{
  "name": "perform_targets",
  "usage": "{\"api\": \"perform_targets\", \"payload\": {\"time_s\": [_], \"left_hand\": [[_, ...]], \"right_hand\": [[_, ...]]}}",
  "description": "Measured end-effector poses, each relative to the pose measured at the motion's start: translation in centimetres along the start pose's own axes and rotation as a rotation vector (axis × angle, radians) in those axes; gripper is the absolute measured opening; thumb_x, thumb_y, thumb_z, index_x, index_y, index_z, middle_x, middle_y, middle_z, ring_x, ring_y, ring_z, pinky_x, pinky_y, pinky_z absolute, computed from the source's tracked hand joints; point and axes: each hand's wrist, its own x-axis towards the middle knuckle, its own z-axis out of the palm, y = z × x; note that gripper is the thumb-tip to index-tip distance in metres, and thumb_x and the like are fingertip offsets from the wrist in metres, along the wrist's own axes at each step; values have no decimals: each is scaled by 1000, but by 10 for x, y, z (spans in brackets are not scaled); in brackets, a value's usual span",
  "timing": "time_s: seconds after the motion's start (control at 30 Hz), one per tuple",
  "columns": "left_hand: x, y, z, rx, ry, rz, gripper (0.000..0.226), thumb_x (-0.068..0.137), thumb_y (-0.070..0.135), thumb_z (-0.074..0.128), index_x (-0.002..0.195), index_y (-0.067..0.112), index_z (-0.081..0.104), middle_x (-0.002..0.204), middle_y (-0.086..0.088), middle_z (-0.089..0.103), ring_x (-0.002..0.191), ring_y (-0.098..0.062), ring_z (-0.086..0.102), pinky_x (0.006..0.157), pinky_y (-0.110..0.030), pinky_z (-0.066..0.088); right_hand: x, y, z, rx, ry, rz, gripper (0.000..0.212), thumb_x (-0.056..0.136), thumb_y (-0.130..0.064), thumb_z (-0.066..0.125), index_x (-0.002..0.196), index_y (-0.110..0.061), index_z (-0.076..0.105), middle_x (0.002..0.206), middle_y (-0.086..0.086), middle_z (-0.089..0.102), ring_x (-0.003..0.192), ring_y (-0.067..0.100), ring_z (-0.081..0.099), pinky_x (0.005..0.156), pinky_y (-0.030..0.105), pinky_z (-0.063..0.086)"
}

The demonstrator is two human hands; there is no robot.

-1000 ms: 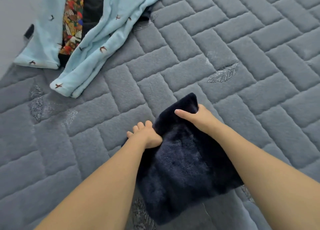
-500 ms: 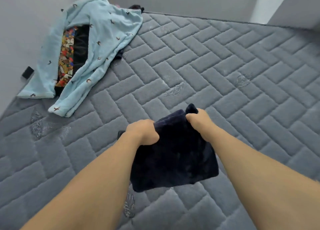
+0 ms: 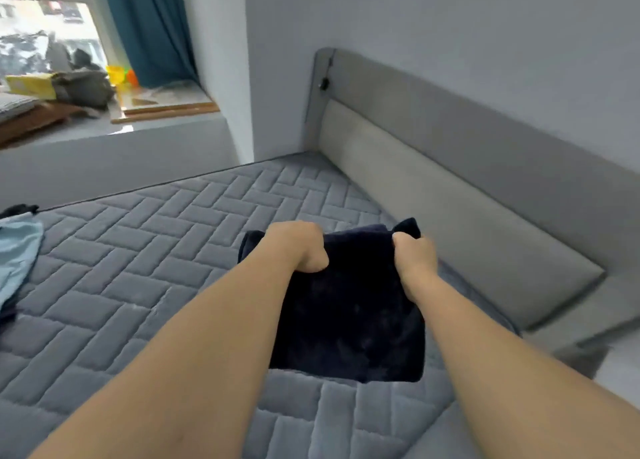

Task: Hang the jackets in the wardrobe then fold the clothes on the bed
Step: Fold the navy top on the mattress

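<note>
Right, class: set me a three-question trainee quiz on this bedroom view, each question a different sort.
1. True or false: both hands grip the folded dark navy fleece garment.
2. Multiple choice: the light blue garment lies at the A) left edge B) right edge C) headboard.
3. Fill in: the curtain beside the window is ____.

Key: 1 true, the left hand and right hand hold its top edge above the mattress. 2 A. 3 teal.
</note>
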Motion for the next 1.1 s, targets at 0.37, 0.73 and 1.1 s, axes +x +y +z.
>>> {"api": "perform_targets", "payload": {"time_s": [0.37, 0.73, 1.1], "left_hand": [[-111, 295, -100, 133, 21, 611, 39, 64, 14, 46, 100, 17, 61, 91, -6, 64, 77, -25, 60, 73, -36, 52], [-304, 532, -101, -39, 19, 1162, 27, 60, 23, 49, 86, 21, 53, 89, 0, 60, 80, -19, 58, 61, -31, 41], [-512, 729, -58, -214, 333, 1609, 16, 71, 18, 47, 83, 13, 57, 75, -1, 61, 64, -18, 54, 54, -27, 37]], "right_hand": [[-147, -48, -324, 216, 735, -36, 9, 59, -21, 43, 57, -24, 35, 39, -13, 34, 38, 12, 32, 41, 26, 26], [-346, -37, -572, 501, 1228, -44, 9, 60, -15, 40, 65, -21, 45, 57, -6, 45, 49, 17, 41, 47, 26, 32], [-562, -10, -739, 511, 1483, -216, 15, 59, -15, 46, 70, -18, 37, 54, -4, 34, 49, 15, 32, 48, 24, 29]]}}
